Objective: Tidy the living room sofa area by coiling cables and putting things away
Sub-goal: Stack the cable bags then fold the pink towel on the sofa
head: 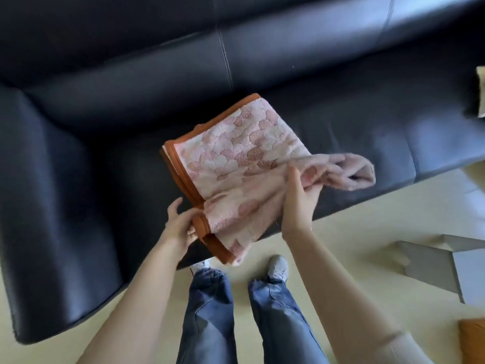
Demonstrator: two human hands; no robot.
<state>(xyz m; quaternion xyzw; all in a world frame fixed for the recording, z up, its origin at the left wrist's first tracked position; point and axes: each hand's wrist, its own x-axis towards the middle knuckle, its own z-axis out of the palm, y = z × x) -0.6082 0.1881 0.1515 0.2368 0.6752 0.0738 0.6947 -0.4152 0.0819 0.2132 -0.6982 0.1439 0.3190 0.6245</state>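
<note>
A pink patterned blanket (236, 153) with an orange-brown border lies partly folded on the seat of a black leather sofa (105, 114), its near corner hanging over the front edge. My left hand (181, 224) pinches the orange border at the blanket's near left corner. My right hand (299, 198) grips a bunched fold of the blanket on its right side, lifting it a little off the seat. No cable shows in this view.
The sofa's wide armrest (52, 232) fills the left. A grey low table corner (446, 264) stands on the pale floor at right. An orange object (472, 334) sits at the lower right edge, a pale thing (481, 93) at the far right of the sofa.
</note>
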